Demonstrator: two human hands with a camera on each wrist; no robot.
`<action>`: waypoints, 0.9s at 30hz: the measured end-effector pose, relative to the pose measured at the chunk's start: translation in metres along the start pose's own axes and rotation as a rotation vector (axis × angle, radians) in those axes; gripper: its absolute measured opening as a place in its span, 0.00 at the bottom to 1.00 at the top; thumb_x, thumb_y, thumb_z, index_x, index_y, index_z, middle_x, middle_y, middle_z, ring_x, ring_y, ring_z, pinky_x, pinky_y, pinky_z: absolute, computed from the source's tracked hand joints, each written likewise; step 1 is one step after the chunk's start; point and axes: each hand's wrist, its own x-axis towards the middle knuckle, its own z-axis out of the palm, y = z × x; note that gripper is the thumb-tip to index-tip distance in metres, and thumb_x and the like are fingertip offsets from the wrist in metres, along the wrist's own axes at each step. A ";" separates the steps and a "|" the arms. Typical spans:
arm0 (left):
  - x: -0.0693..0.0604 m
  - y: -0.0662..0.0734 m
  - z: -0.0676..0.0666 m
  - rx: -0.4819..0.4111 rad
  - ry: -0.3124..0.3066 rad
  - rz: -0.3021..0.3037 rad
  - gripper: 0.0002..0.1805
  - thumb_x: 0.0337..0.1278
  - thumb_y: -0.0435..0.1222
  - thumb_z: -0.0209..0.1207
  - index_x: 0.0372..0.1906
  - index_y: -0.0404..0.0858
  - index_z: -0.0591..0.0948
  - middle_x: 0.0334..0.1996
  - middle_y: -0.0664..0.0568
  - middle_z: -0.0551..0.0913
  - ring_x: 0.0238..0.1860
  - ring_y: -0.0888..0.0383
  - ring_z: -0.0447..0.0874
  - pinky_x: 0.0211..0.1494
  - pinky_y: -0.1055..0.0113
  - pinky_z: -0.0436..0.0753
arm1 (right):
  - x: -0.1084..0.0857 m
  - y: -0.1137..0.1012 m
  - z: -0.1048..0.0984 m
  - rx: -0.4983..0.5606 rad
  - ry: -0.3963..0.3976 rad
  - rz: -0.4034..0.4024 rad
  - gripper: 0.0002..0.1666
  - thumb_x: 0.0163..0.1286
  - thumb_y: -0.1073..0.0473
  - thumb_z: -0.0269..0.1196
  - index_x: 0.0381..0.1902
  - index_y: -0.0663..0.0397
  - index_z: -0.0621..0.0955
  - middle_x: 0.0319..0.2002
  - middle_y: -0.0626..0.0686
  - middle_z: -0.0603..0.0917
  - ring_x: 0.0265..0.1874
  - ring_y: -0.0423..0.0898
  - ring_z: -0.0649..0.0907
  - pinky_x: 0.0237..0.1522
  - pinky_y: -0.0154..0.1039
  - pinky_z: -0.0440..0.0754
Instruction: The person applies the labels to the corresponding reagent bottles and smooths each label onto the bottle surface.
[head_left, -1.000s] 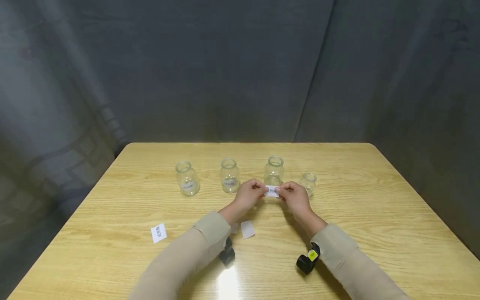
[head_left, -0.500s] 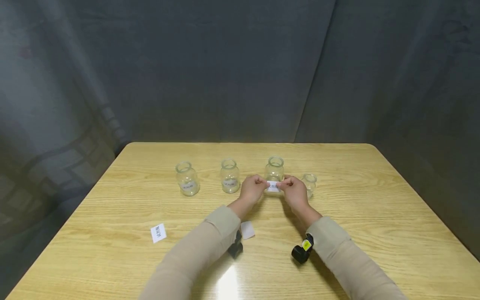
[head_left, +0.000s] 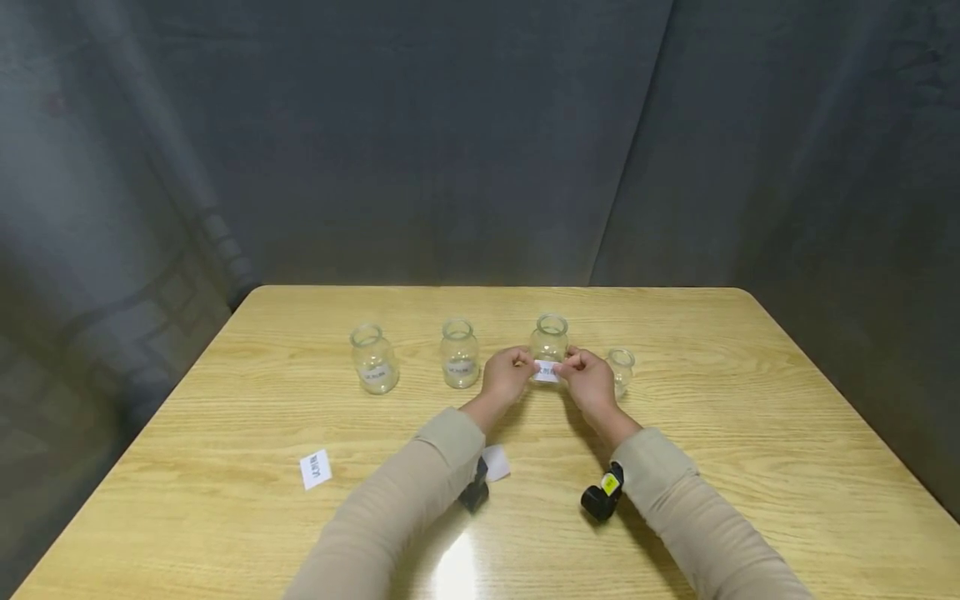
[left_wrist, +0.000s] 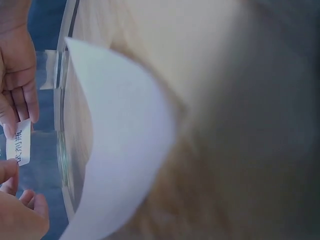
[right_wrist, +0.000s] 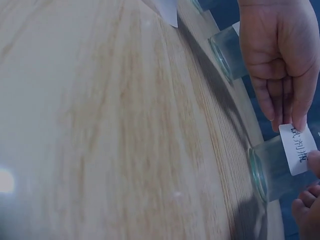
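My left hand [head_left: 506, 382] pinches the left end of a small white label [head_left: 547, 372] with printed characters. Its right end is between the thumb and fingers of my right hand [head_left: 592, 385]. The label is held in front of the lower body of a clear glass jar [head_left: 550, 335], which stands upright without a lid. Whether it touches the glass cannot be told. In the right wrist view, the label [right_wrist: 298, 150] overlaps the jar [right_wrist: 270, 170], with my left hand [right_wrist: 280, 70] above. The left wrist view shows my right hand [left_wrist: 17, 75] across from my left.
Two labelled jars [head_left: 375, 360] [head_left: 460, 354] stand to the left. A smaller glass jar [head_left: 621, 367] stands behind my right hand. A loose label [head_left: 315, 469] and a blank paper piece [head_left: 497, 461] lie nearer on the wooden table [head_left: 187, 500].
Both hands have moved slightly forward with the label, bringing it up in front of the jar. Over the last half second they have hardly moved.
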 end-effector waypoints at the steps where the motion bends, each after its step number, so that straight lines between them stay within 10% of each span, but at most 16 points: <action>1: 0.000 0.000 0.000 0.005 0.002 0.007 0.03 0.47 0.33 0.58 0.25 0.37 0.78 0.48 0.49 0.75 0.50 0.50 0.72 0.51 0.64 0.72 | 0.000 0.000 0.000 -0.004 0.005 -0.006 0.07 0.54 0.70 0.59 0.24 0.72 0.72 0.52 0.64 0.70 0.54 0.57 0.67 0.46 0.39 0.71; 18: 0.000 0.002 -0.004 0.087 0.042 0.087 0.03 0.47 0.30 0.58 0.23 0.35 0.77 0.42 0.46 0.78 0.44 0.53 0.76 0.42 0.72 0.76 | 0.002 0.004 0.005 -0.163 0.053 -0.138 0.08 0.52 0.67 0.62 0.24 0.66 0.73 0.41 0.64 0.78 0.44 0.56 0.75 0.42 0.44 0.75; 27: 0.002 0.002 -0.012 0.084 -0.009 0.072 0.04 0.43 0.29 0.60 0.24 0.34 0.75 0.40 0.45 0.79 0.44 0.52 0.76 0.36 0.75 0.76 | 0.002 0.004 0.004 -0.200 0.004 -0.178 0.30 0.52 0.66 0.63 0.53 0.62 0.68 0.44 0.65 0.76 0.44 0.55 0.76 0.43 0.42 0.76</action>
